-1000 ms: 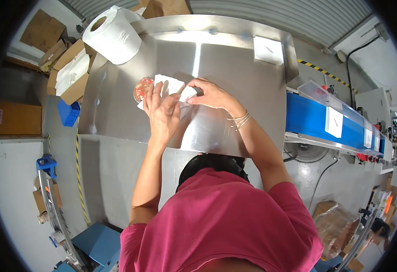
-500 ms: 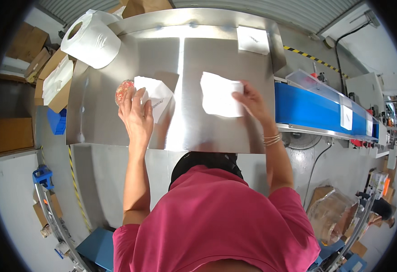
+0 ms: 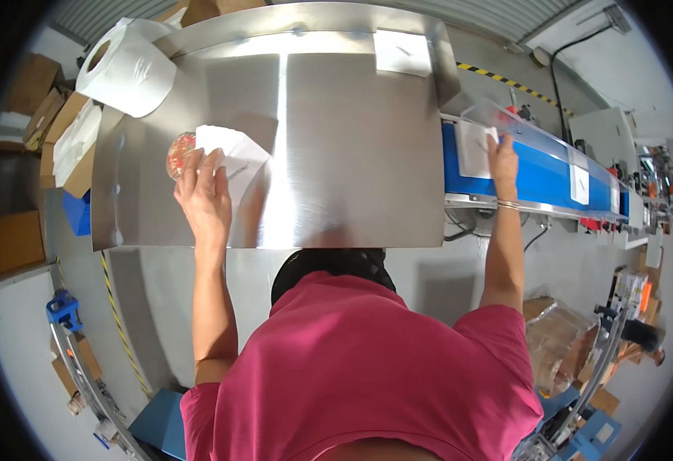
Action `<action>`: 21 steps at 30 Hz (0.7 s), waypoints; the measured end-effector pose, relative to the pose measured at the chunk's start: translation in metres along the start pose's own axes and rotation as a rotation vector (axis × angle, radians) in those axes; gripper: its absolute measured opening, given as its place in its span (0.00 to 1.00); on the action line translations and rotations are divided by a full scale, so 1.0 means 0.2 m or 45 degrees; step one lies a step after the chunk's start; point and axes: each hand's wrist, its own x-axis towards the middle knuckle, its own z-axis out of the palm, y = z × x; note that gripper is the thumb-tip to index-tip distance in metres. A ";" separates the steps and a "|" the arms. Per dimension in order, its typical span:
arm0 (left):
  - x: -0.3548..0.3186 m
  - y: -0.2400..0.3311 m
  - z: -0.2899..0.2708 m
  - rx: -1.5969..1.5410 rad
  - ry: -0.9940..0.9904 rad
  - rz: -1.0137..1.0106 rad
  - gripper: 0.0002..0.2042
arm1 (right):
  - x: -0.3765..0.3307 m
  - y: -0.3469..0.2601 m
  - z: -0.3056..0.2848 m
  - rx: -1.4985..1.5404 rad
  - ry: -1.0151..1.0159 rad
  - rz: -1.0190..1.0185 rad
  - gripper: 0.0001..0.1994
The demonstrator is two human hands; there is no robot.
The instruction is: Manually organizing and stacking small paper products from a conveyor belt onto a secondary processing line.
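Observation:
My left hand (image 3: 203,198) is over the left part of the steel table, its fingers curled at the near-left edge of a white paper packet (image 3: 238,157) with small dark print. Against that packet's left side sits a rounded red-and-pale patterned thing (image 3: 179,154); my fingers partly cover it, and its kind is unclear. Reaching out to the right, my right hand (image 3: 504,163) pinches the right edge of another white packet (image 3: 473,150). This one lies flat at the near end of the blue conveyor belt (image 3: 538,170).
The steel table (image 3: 359,154) has a raised back rim, with one more white packet (image 3: 403,54) at its far right corner. A big white roll (image 3: 133,73) stands at the far left, beside an open carton (image 3: 75,146). A clear guard (image 3: 521,127) runs along the conveyor.
My right hand has carried its packet from the table rightward onto the blue belt. The left hand stays at the other packet and the red patterned thing. The whole view has shifted slightly.

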 end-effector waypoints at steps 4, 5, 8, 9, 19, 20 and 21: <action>-0.01 -0.03 0.07 -0.168 0.043 0.032 0.13 | -0.04 -0.27 -0.24 -0.595 0.050 0.283 0.27; -0.01 -0.02 0.07 -0.167 0.025 0.016 0.13 | -0.07 -0.36 -0.28 -0.535 0.130 0.280 0.26; -0.02 0.01 0.04 -0.149 -0.039 -0.057 0.12 | -0.08 -0.50 -0.07 0.007 0.226 -0.383 0.24; -0.02 0.01 0.04 -0.194 -0.068 -0.094 0.12 | -0.14 -0.72 -0.03 0.241 0.091 -0.565 0.23; 0.04 0.07 0.01 -0.130 -0.068 0.137 0.21 | -0.38 -1.89 0.04 1.260 -1.101 -1.040 0.25; 0.05 0.06 0.01 -0.198 -0.039 0.126 0.25 | -0.38 -1.86 0.05 1.322 -1.066 -1.049 0.24; 0.07 0.02 0.02 -0.272 -0.012 0.114 0.30 | -0.39 -1.84 0.04 1.421 -1.216 -0.909 0.22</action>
